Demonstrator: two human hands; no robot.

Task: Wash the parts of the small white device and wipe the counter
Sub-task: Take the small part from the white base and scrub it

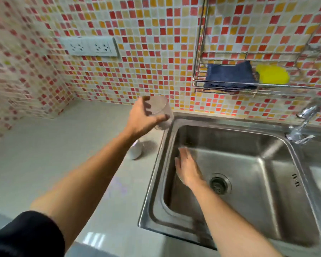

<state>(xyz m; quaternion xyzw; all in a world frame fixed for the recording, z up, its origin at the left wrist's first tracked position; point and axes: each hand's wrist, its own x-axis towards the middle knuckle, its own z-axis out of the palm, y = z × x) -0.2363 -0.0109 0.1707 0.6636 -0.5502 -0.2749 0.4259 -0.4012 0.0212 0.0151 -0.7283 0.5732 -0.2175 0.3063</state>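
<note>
My left hand (143, 118) grips a clear cup (160, 106) above the counter's (44, 154) sink edge, near a white part (135, 153) standing there. My right hand (188, 168), fingers straight and empty, is inside the sink (230, 118)

- Sink (248, 138) is showing brushed stainless steel, satin rather than mirror-bright.
- Tap (302, 127) is gleaming as polished chrome metal.
- Counter (63, 145) is looking smooth, pale grey and glossy, and is catching a window reflection near the front edge.
- Wall tiles (146, 52) are reading as small glazed mosaic with matt grout lines.
- Wire rack (230, 84) is shining as thin bright metal rod.
- Cloth (230, 75) is looking like dark blue matt woven fabric.
- Sponge (272, 75) is appearing yellow, soft and matt.
- Clear cup (159, 106) is looking transparent and smooth; whether it is glass or plastic is blurred.
- White part (134, 152) is appearing as smooth plastic.
</note>
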